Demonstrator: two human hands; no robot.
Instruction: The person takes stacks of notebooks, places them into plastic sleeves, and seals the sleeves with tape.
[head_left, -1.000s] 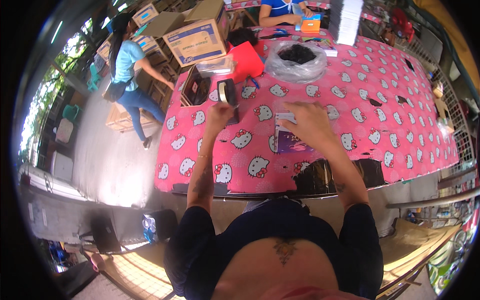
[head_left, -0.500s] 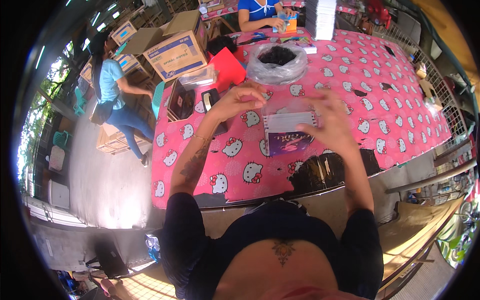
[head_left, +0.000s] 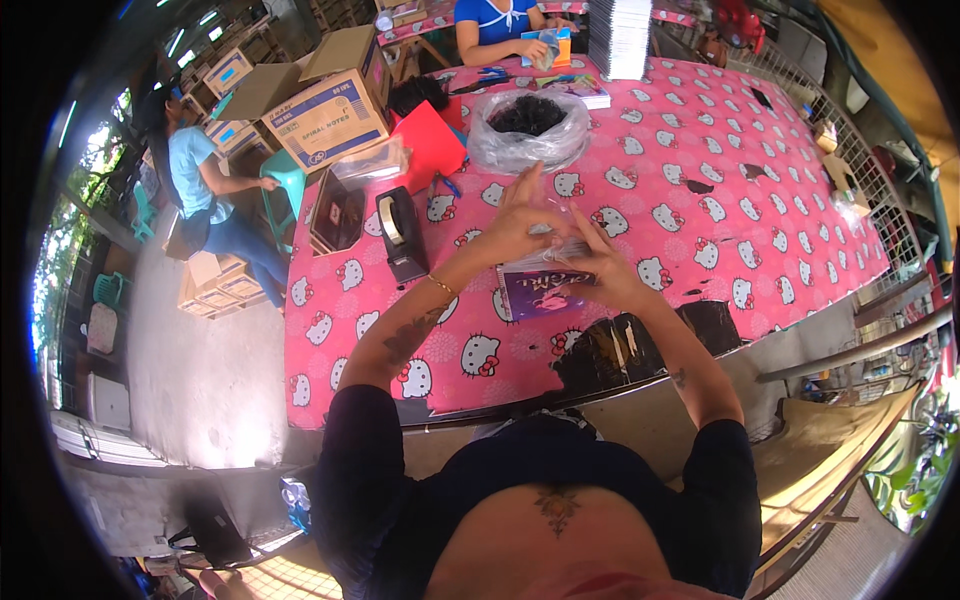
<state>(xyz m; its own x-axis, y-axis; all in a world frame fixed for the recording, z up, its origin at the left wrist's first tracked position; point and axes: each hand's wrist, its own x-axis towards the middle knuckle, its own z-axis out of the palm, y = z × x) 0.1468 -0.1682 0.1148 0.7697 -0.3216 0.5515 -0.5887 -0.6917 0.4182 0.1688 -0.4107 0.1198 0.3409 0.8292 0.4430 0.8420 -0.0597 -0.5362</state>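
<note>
A stack of small notebooks [head_left: 530,298] with a purple cover lies in front of me on the pink table cover. Clear plastic wrap [head_left: 556,190] stands up around its far end, glinting above the pages. My left hand [head_left: 522,226] is over the far left of the stack, its thumb and fingers closed on the plastic. From the right, my right hand [head_left: 612,275] bends over the stack, fingers on the plastic and thumb near the cover. Its fingertips partly overlap the left hand's, so the exact grip is hard to see.
Left of the stack stand a black tape dispenser [head_left: 402,240] and an open box [head_left: 337,215]. Scissors [head_left: 447,186], a red folder [head_left: 430,140] and a plastic bag of black items [head_left: 530,125] lie beyond. A tall notebook pile [head_left: 620,40] stands near a co-worker [head_left: 495,30]. Another person [head_left: 200,175] is at left.
My hands have come together over the stack and closed on the plastic; before, they were apart above it. The person at left now has a hand on a green stool.
</note>
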